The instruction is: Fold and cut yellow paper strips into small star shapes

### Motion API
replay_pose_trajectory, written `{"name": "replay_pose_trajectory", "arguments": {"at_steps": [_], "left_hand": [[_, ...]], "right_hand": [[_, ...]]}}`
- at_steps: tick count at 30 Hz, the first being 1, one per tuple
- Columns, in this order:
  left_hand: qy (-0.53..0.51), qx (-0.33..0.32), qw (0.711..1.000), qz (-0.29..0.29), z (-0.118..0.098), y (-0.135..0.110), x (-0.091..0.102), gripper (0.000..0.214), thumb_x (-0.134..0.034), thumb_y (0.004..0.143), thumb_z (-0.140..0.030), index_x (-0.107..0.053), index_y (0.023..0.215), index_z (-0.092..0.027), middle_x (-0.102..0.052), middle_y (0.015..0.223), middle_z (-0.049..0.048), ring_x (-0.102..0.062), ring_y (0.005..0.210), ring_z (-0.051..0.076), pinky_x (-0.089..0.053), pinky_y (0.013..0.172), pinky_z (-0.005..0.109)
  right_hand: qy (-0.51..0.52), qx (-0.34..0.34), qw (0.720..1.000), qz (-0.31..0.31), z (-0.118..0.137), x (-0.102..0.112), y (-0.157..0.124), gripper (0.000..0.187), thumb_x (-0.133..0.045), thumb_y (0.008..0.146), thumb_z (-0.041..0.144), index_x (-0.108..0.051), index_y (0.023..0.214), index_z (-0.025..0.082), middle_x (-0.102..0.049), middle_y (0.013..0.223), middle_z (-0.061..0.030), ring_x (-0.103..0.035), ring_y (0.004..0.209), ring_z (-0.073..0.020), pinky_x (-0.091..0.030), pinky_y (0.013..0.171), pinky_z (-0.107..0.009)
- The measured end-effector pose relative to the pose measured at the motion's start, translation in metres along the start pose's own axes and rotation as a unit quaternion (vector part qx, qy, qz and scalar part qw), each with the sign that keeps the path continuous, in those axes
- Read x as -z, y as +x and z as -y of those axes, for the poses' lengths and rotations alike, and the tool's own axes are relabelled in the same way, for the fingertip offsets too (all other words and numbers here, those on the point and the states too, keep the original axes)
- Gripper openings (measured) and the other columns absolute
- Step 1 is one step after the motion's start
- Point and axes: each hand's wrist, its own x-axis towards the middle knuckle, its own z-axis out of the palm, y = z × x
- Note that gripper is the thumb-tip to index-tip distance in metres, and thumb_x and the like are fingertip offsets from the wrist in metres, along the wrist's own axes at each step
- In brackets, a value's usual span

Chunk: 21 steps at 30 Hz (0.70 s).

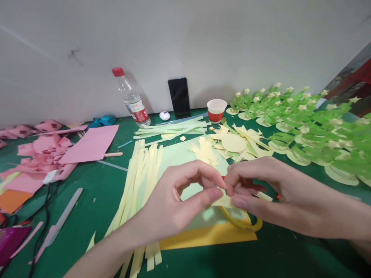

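Observation:
My left hand (179,200) and my right hand (266,197) meet fingertip to fingertip, thumbs and forefingers pinched together. A small pale yellow piece of paper (223,201) shows at the fingertips; the fingers cover most of it. Below the hands lie yellow scissor handles (240,223), with the blades hidden. They rest on pale green paper (188,224) over a yellow-orange sheet (208,237). Long pale yellow paper strips (142,173) run beside my left hand. Cut yellow paper scraps (240,143) are heaped beyond my right hand.
A water bottle (133,100), a phone (179,97) and a paper cup (216,111) stand along the wall. Several green paper trees (304,123) topped with stars fill the right. Pink paper (91,144), a glue stick (65,216) and black cables (43,216) lie left.

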Motion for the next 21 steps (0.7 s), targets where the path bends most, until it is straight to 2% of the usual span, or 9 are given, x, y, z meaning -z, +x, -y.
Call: {"name": "replay_pose_trajectory", "arguments": {"at_steps": [3,6,9,12,14,18,21], "left_hand": [[-0.002,0.010,1.000,0.023,0.000,0.000,-0.001,0.009,-0.056,0.080,-0.010,-0.055,0.075,-0.018,-0.056,0.069,-0.0030,-0.052,0.061,0.009,-0.041,0.053,0.018],[-0.027,0.027,0.999,0.012,0.002,-0.001,-0.002,0.006,-0.056,0.083,-0.017,-0.054,0.088,-0.020,-0.054,0.069,-0.0033,-0.054,0.064,0.010,-0.042,0.057,0.018],[-0.066,0.025,0.997,0.005,0.005,-0.002,-0.003,0.011,-0.050,0.088,-0.029,-0.054,0.095,-0.022,-0.055,0.078,-0.0020,-0.055,0.074,0.010,-0.045,0.066,0.018],[-0.057,0.019,0.998,0.018,0.006,-0.003,-0.004,0.009,-0.053,0.087,-0.031,-0.054,0.091,-0.022,-0.057,0.088,-0.0029,-0.055,0.084,0.010,-0.044,0.075,0.016],[-0.029,0.008,1.000,0.004,0.006,-0.003,-0.005,0.004,-0.053,0.087,-0.026,-0.054,0.086,-0.022,-0.057,0.085,-0.0047,-0.054,0.081,0.008,-0.043,0.074,0.014],[0.010,-0.020,0.999,-0.028,0.005,-0.003,-0.006,0.011,-0.050,0.089,-0.019,-0.053,0.078,-0.020,-0.055,0.075,-0.0054,-0.052,0.072,0.007,-0.041,0.066,0.014],[0.028,-0.015,0.999,-0.034,0.004,-0.002,-0.006,0.013,-0.050,0.088,-0.020,-0.053,0.075,-0.019,-0.055,0.072,-0.0042,-0.051,0.067,0.008,-0.041,0.061,0.016]], "right_hand": [[0.026,-0.015,1.000,0.008,0.002,-0.004,0.001,0.019,-0.051,0.082,0.020,-0.052,0.063,0.018,-0.039,0.053,0.0052,-0.034,0.048,-0.0071,-0.028,0.042,-0.017],[0.069,-0.036,0.997,0.001,0.002,-0.008,0.001,0.021,-0.049,0.079,0.017,-0.049,0.058,0.018,-0.038,0.051,0.0050,-0.033,0.047,-0.0067,-0.028,0.042,-0.017],[0.120,-0.044,0.991,-0.049,0.001,-0.010,0.001,0.022,-0.050,0.077,0.018,-0.047,0.055,0.017,-0.038,0.050,0.0050,-0.033,0.047,-0.0067,-0.029,0.042,-0.017],[0.169,-0.036,0.980,-0.101,0.001,-0.011,0.000,0.021,-0.051,0.079,0.022,-0.051,0.058,0.018,-0.041,0.051,0.0045,-0.035,0.047,-0.0073,-0.028,0.041,-0.018],[0.177,-0.032,0.977,-0.114,0.001,-0.013,0.000,0.020,-0.052,0.079,0.022,-0.053,0.059,0.018,-0.044,0.052,0.0043,-0.036,0.047,-0.0074,-0.029,0.040,-0.018],[0.149,-0.038,0.982,-0.108,0.001,-0.015,0.000,0.023,-0.053,0.082,0.027,-0.055,0.061,0.018,-0.046,0.053,0.0031,-0.039,0.049,-0.0080,-0.031,0.042,-0.018],[0.123,-0.020,0.987,-0.103,0.001,-0.014,0.000,0.023,-0.053,0.083,0.028,-0.055,0.062,0.017,-0.047,0.053,0.0021,-0.040,0.050,-0.0087,-0.034,0.044,-0.019]]}}
